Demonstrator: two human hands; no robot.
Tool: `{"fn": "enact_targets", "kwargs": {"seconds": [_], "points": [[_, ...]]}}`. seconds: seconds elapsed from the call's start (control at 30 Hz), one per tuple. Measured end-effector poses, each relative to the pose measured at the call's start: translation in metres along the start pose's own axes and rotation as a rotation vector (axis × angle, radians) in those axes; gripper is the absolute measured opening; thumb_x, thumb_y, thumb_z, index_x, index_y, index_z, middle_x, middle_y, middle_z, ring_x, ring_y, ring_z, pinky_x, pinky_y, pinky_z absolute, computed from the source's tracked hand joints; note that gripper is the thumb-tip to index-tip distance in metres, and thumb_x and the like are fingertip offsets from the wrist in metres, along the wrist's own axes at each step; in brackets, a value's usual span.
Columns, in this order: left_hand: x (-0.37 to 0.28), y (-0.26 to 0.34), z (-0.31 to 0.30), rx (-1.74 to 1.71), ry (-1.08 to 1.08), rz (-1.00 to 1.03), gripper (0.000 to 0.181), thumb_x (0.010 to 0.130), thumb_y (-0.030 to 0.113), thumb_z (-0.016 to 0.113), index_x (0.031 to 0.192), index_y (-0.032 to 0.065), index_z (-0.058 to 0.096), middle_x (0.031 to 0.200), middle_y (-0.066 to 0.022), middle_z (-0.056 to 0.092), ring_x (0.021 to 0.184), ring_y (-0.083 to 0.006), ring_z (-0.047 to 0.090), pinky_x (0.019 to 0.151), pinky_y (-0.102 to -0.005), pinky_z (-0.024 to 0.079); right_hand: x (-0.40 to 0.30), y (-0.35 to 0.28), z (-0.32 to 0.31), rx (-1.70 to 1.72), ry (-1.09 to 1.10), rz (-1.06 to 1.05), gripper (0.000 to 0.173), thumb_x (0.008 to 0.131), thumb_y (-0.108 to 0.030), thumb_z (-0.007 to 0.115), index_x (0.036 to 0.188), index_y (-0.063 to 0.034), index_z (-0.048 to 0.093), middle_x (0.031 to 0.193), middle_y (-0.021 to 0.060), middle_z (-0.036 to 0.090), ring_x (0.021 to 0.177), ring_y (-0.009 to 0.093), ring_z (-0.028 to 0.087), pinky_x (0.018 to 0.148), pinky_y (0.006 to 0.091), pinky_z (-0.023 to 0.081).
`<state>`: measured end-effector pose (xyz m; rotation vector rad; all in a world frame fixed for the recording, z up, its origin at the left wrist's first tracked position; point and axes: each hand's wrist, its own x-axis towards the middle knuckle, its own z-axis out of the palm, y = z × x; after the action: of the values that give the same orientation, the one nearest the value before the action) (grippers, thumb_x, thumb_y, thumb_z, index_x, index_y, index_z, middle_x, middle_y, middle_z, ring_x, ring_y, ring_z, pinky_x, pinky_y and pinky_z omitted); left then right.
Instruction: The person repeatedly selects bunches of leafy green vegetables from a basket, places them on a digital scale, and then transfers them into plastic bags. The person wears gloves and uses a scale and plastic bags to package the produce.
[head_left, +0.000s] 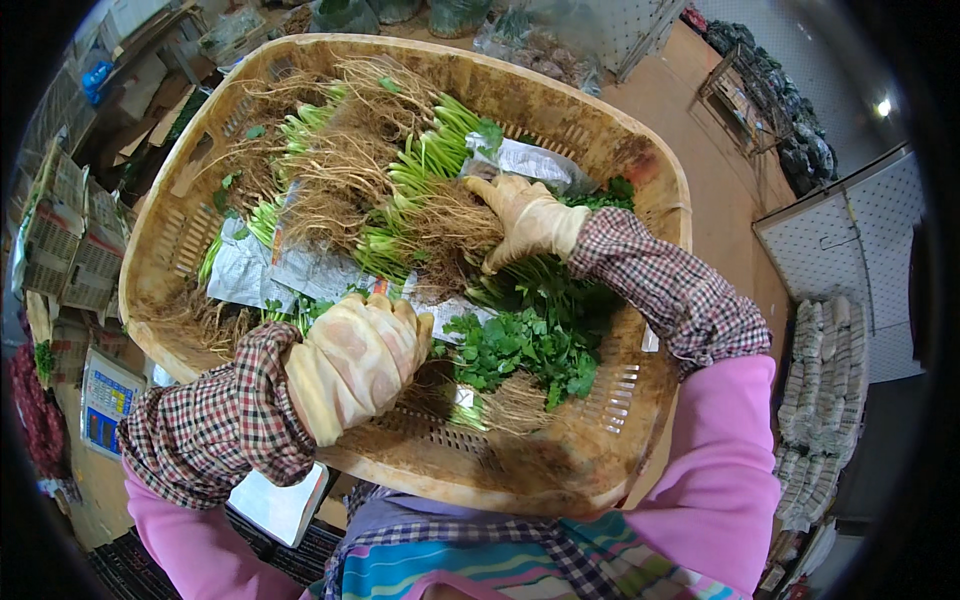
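Note:
A large stained plastic basket (637, 135) stands before me, holding leafy greens with pale green stems (442, 142) and long brown roots (337, 180). Sheets of printed paper (240, 262) wrap or lie among the bundles. My right hand (525, 217), in a cream rubber glove, is spread over a root bundle (450, 232), thumb and fingers around its right end. My left hand (367, 352), gloved alike, is at the near side, knuckles up, by the paper; its fingertips are hidden. Leaves (525, 345) and a smaller root bundle (517, 405) lie to its right.
A scale with a blue keypad panel (109, 401) stands at the left, its pale tray (281, 502) below my left arm. Newspaper-covered stacks (60, 232) are at far left. Bagged produce (540, 52) lies beyond the basket. Wrapped bundles (821, 405) are piled at the right.

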<state>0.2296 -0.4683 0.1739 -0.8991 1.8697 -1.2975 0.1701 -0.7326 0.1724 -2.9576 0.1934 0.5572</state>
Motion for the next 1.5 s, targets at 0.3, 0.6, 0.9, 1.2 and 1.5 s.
{"fn": "enact_targets", "kwargs": {"seconds": [0.3,0.6,0.9,1.2,1.5], "points": [[0.024,0.000,-0.019,-1.081,0.007,-0.512,0.017,0.080,0.023,0.050,0.082,0.0063,0.055,0.062,-0.0073,0.047,0.054,-0.0204,0.046,0.049,-0.0322,0.036,-0.011,0.037,0.034,0.355,0.183,-0.151,0.067,0.059,-0.024,0.069,0.116,-0.0023,0.043,0.110,0.0160,0.053,0.102,0.026,0.052,0.087,0.0361,0.042],[0.109,-0.040,0.019,-1.175,-0.393,-0.200,0.020,0.077,0.015,0.047,0.084,-0.0012,0.055,0.074,-0.0114,0.052,0.070,-0.0229,0.049,0.067,-0.0355,0.044,-0.060,0.065,0.008,1.199,0.133,-0.286,0.081,0.060,0.001,0.071,0.131,-0.0035,0.031,0.127,0.0064,0.044,0.114,0.014,0.040,0.097,0.0282,0.032],[0.154,0.071,0.092,-1.028,-0.228,-0.368,0.019,0.076,0.022,0.052,0.088,0.0070,0.056,0.092,-0.0084,0.056,0.090,-0.0220,0.051,0.075,-0.0357,0.039,-0.046,0.060,0.016,1.087,0.121,-0.229,0.058,0.058,0.005,0.066,0.113,0.0003,0.050,0.104,0.0039,0.059,0.093,0.012,0.050,0.087,0.0261,0.040],[0.146,0.053,0.110,-1.040,-0.212,-0.345,0.056,0.083,0.045,0.044,0.113,-0.0010,0.048,0.110,-0.0173,0.050,0.104,-0.0280,0.044,0.083,-0.0385,0.036,-0.085,0.069,-0.012,0.974,0.316,-0.046,0.063,0.055,-0.005,0.070,0.115,-0.0029,0.052,0.103,0.0074,0.059,0.095,0.017,0.053,0.089,0.0263,0.039],[0.189,0.108,0.146,-0.685,-0.571,-0.145,0.042,0.081,0.026,0.047,0.118,0.0078,0.044,0.104,-0.0067,0.049,0.096,-0.0203,0.046,0.080,-0.0372,0.039,-0.204,0.089,-0.140,1.349,0.902,-0.319,0.057,0.068,-0.007,0.065,0.121,-0.0086,0.044,0.108,0.0094,0.057,0.085,0.018,0.061,0.073,0.0303,0.054]]}}
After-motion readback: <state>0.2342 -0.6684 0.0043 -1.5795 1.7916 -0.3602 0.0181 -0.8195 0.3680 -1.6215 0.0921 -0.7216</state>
